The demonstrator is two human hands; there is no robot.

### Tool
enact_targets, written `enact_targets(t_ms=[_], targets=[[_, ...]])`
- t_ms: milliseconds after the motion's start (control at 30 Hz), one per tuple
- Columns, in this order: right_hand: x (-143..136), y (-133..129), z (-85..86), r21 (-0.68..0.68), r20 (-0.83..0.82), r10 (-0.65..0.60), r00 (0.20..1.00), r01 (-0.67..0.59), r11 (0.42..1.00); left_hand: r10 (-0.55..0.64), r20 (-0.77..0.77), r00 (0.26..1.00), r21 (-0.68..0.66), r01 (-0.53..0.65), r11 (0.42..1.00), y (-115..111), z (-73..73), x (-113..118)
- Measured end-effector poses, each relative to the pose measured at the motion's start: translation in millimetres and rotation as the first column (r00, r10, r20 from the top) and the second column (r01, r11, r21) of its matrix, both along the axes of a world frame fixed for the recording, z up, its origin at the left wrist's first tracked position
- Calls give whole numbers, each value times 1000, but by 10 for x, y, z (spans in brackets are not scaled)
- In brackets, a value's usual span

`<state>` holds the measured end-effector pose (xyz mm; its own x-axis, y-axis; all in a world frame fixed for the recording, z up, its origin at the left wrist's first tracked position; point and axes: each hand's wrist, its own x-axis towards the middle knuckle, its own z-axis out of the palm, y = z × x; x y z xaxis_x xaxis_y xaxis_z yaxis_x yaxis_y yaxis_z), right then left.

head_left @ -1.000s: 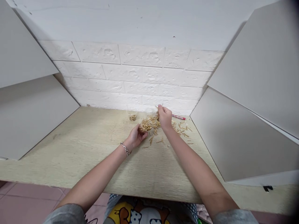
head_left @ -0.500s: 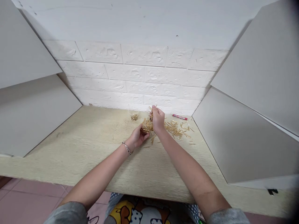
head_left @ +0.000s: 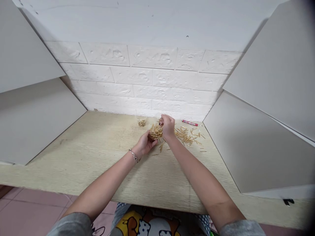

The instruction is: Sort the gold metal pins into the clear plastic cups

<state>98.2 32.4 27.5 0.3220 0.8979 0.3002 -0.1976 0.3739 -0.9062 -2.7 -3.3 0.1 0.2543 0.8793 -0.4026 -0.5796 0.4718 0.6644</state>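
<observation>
My left hand (head_left: 147,143) curls around the near left side of what looks like a clear plastic cup (head_left: 150,136), heaped with thin gold metal pins (head_left: 156,132). Just above and to the right, my right hand (head_left: 168,126) is closed, its back toward me. A few gold pins show at its fingertips; the rest of its grip is hidden. Loose gold pins (head_left: 185,135) lie scattered on the tabletop to the right, and several more rest below the cup.
Behind my left hand stands another clear cup (head_left: 141,122) with small gold pieces inside. A red patterned pen-like stick (head_left: 189,123) lies near the textured white brick wall (head_left: 140,77). Pale panels (head_left: 41,121) flank the wooden table (head_left: 98,177) on both sides.
My right hand has lowered slightly and tilted over the cup. Fewer pins stick out from its top than before, and the heap by my left hand looks fuller. My left hand stays put.
</observation>
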Motion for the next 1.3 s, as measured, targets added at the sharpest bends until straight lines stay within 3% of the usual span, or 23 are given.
enact_targets(t_ms=[433,700,1300], targets=[[45,27,-72,52,79,66,995,-70,996,21,2,1000,5,-21,1000,29,-29,-16],[59,19,-71,94,46,138,989,-142,985,19,-1,1000,-2,-19,1000,22,-3,-14],[36,-42,-3,64,54,132,990,-135,989,39,4,999,-18,-39,999,53,-18,-39]])
